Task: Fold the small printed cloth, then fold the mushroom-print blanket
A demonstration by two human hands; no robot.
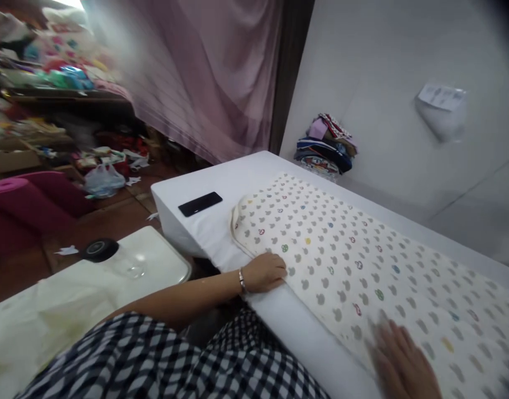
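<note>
A cream cloth (321, 244) printed with small grey, red, green and yellow motifs lies folded along a white table (246, 172). At its near edge rests my left hand (265, 272), its fingers curled together on the border; whether fabric is pinched under them is hidden. Further right, my right hand (400, 357) lies over the cloth near the front edge, fingers stretched out and somewhat blurred, holding nothing. A black phone (200, 204) is flat on the table, left of the rounded end of the cloth.
A stack of folded clothes (325, 145) sits by the wall behind the table. At left, a cream surface (154, 246) bears a clear bottle with a black cap (100, 250). Beyond are a pink curtain (213, 72), a magenta roll (34, 205) and a plastic bag (103, 180).
</note>
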